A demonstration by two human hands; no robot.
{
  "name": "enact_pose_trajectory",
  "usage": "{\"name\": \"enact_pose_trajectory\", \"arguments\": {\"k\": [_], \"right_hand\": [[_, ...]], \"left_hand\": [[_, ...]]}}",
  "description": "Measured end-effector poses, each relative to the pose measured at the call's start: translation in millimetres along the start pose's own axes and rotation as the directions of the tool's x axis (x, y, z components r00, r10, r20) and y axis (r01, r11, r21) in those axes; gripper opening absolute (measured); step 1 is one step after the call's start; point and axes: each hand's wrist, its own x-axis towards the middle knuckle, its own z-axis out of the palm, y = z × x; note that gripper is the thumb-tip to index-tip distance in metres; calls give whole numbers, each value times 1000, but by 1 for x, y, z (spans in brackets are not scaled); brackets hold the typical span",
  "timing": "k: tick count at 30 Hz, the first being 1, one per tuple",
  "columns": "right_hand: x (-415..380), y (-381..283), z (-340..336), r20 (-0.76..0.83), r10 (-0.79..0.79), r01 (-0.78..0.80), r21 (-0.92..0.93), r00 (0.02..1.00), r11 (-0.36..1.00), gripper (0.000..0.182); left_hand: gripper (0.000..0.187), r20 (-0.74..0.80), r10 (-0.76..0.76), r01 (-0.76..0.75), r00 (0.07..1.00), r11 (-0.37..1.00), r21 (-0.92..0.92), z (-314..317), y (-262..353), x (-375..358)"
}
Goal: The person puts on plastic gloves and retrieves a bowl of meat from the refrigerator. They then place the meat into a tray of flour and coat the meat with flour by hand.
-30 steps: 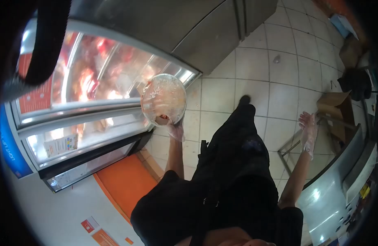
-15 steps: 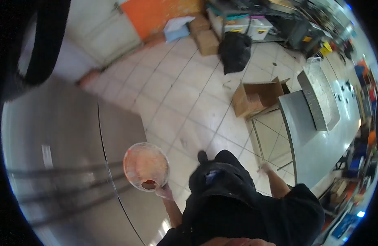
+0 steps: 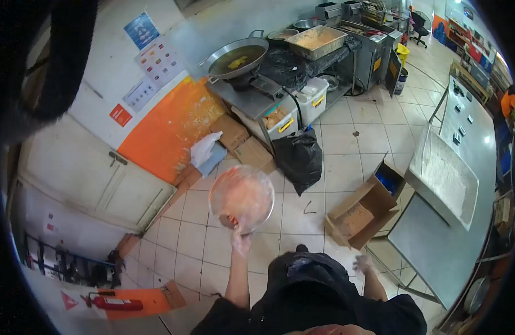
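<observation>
In the head view my left hand is closed on the near rim of a round metal bowl. Pinkish-orange residue coats the bowl's inside, and a small reddish-brown patch, which I cannot make out, lies near my fingers. The bowl is held out over the tiled floor, away from any surface. My right hand hangs low at my side, whitish with powder, its fingers slightly apart and holding nothing. Nearest to it are a cardboard box on the floor and the steel table.
A tray of white powder rests on the steel table. Ahead stand a wide pan of oil, a tray with orange contents and fryers. A black bag lies on the floor. At left are a door and a fire extinguisher.
My view has turned and moved away from the steel cabinet doors, bringing the pan and fryers into sight. The bowl stays in my left hand, now over the floor.
</observation>
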Motion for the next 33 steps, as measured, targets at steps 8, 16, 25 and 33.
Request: {"name": "enact_pose_trajectory", "arguments": {"k": [8,16,25,33], "right_hand": [[141,-298,-31,-262,-89,224,551,961,804,31],[254,-377,-63,-271,364,23,829,891,559,62],[473,-516,-245,-182,-11,78,362,983,929,52],[652,-832,-394,58,-346,342,66,937,937,33]], "left_hand": [[52,352,-154,188,923,980,-67,218,-20,296],[37,326,-278,324,903,941,-95,412,-57,522],[43,-105,85,-113,991,944,-310,578,-186,774],[31,-138,-188,155,972,963,-221,605,-186,752]]}}
